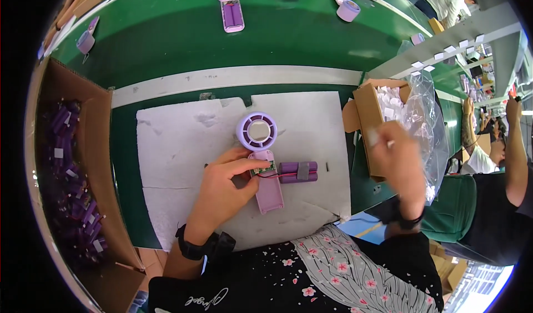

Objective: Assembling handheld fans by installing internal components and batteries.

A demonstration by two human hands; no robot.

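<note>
A purple handheld fan (259,131) with an opened pink handle (270,195) lies on the white foam mat (172,163). My left hand (225,182) has its thumb and fingers closed on the handle, by the small green circuit board (265,167). Thin red and black wires run from the board to a purple battery pack (298,172) lying right of the handle. My right hand (397,157) is raised beside a carton of white pieces (390,103). Motion smears its fingers, so whether it holds something is unclear.
At the left stands a cardboard box (91,99) with many purple battery packs (69,163). Beyond a pale rail (222,79), several fan units lie on the green conveyor belt (166,41). Clear plastic (427,124) drapes the right carton. Another person (494,218) is at the right.
</note>
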